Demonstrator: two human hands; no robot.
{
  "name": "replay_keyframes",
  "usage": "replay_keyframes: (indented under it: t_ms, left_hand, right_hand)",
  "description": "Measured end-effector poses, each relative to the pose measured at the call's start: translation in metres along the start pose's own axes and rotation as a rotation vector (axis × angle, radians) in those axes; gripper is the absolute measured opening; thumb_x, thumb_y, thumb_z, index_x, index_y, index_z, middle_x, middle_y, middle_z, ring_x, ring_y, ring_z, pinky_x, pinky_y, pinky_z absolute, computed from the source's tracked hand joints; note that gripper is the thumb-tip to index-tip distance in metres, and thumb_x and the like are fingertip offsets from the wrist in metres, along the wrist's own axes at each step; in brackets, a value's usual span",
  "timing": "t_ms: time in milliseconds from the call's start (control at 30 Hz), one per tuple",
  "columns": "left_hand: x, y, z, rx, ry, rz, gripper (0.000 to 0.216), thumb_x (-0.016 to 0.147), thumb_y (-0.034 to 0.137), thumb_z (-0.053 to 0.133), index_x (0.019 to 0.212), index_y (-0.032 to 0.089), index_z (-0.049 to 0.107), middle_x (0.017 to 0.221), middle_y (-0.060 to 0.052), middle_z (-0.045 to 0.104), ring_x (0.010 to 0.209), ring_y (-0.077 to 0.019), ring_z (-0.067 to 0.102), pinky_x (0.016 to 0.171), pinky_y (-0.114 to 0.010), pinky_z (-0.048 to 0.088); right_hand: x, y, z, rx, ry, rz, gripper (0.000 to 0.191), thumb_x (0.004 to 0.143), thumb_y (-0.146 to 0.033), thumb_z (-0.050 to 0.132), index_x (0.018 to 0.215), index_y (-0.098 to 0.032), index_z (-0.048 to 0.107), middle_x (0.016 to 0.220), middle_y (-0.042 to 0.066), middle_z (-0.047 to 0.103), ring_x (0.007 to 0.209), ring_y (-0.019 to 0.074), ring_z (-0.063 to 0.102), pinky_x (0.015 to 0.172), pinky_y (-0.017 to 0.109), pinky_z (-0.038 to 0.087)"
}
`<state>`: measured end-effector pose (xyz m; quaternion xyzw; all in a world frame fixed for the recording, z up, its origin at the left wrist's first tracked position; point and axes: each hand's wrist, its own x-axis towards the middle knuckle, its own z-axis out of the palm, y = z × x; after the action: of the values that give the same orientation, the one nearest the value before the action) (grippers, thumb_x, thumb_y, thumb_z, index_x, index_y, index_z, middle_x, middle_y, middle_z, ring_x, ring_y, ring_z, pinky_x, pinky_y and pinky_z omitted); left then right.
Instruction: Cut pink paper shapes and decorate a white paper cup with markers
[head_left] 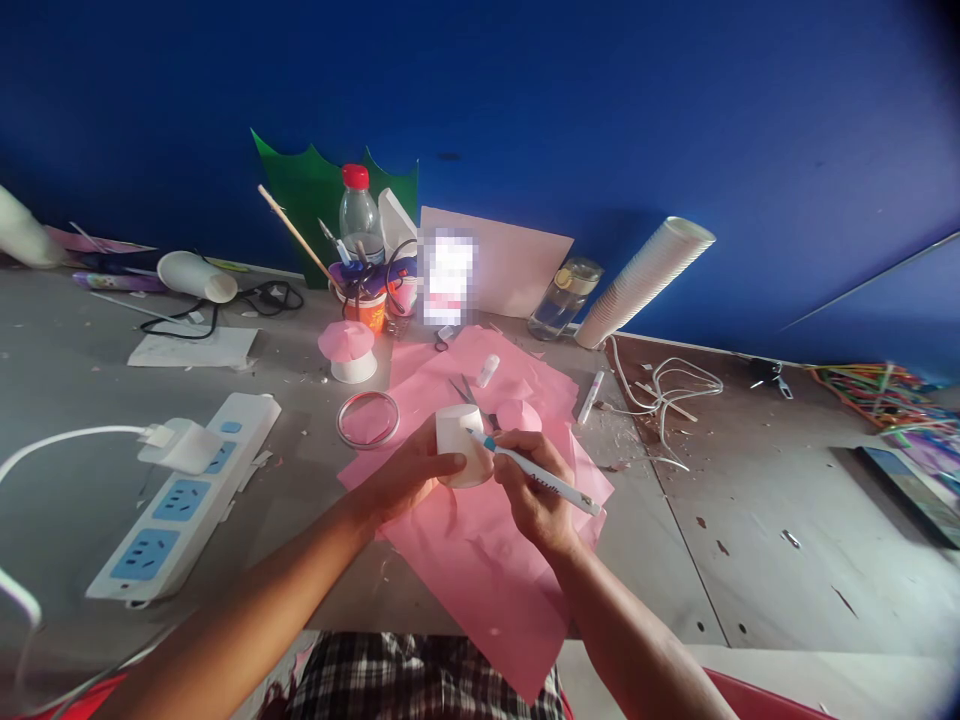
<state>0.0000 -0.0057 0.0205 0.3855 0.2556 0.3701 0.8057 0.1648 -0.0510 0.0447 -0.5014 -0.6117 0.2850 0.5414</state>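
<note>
My left hand (409, 478) is closed around a small white paper cup (461, 443), held upside down over pink paper sheets (480, 560). My right hand (534, 490) grips a white pen-like tool with a blue tip (540, 472), and the tip touches the cup's side. Just beyond the cup lie scissors (466, 392) and a pink paper dome (519, 415) on the pink paper.
A white power strip (187, 495) lies at left with a plug in it. A clear ring (367, 418), a pink-topped cup (349, 352), a pot of brushes (364, 300), a water bottle (360, 215), a cup stack (645, 278), white cables (667, 390) and coloured sticks (877, 390) surround the work spot.
</note>
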Motion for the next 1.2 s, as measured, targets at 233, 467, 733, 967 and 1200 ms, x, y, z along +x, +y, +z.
replay_keyframes:
  t_ms: [233,467,733,967,1200]
  left_hand:
    - [0.000,0.001,0.001,-0.007,-0.033,0.030,0.047,0.072,0.025,0.073,0.116,0.021,0.057,0.113,-0.009,0.062,0.105,-0.0265,0.057,0.086,-0.038,0.042]
    - [0.000,0.001,-0.001,-0.010,-0.052,0.025,0.047,0.075,0.023,0.070,0.119,0.022,0.055,0.109,-0.009,0.063,0.101,-0.0244,0.057,0.085,-0.037,0.043]
    - [0.001,-0.001,-0.003,-0.004,-0.038,0.021,0.050,0.073,0.027,0.072,0.120,0.023,0.055,0.114,-0.009,0.062,0.104,-0.0255,0.055,0.082,-0.035,0.042]
    - [0.001,-0.002,-0.006,-0.037,-0.033,0.031,0.047,0.074,0.027,0.071,0.118,0.022,0.055,0.107,-0.008,0.064,0.100,-0.0234,0.057,0.080,-0.033,0.042]
    - [0.001,0.007,0.001,-0.078,-0.102,0.074,0.047,0.080,0.024,0.063,0.125,0.020,0.054,0.120,-0.012,0.061,0.111,-0.0267,0.055,0.092,-0.039,0.040]
  right_hand:
    - [0.000,-0.001,0.000,0.041,-0.013,0.008,0.004,0.082,-0.025,0.056,0.085,-0.024,0.059,0.075,0.002,0.066,0.071,0.0170,0.063,0.060,0.030,0.051]
    - [0.002,0.002,0.000,0.090,0.044,0.080,0.006,0.080,-0.023,0.056,0.084,-0.022,0.061,0.063,-0.002,0.060,0.054,0.0117,0.052,0.049,0.024,0.043]
    - [0.004,0.009,0.001,0.165,0.100,0.134,0.007,0.081,-0.026,0.057,0.081,-0.020,0.060,0.060,-0.002,0.056,0.052,0.0105,0.048,0.047,0.023,0.040]
    - [0.007,0.017,-0.001,0.348,0.157,0.108,0.011,0.084,-0.031,0.058,0.088,-0.021,0.060,0.057,-0.005,0.053,0.053,0.0113,0.052,0.058,0.028,0.047]
    - [0.010,0.015,0.003,0.443,0.084,0.042,0.025,0.092,-0.038,0.048,0.111,-0.024,0.057,0.067,0.000,0.062,0.081,0.0191,0.065,0.086,0.045,0.050]
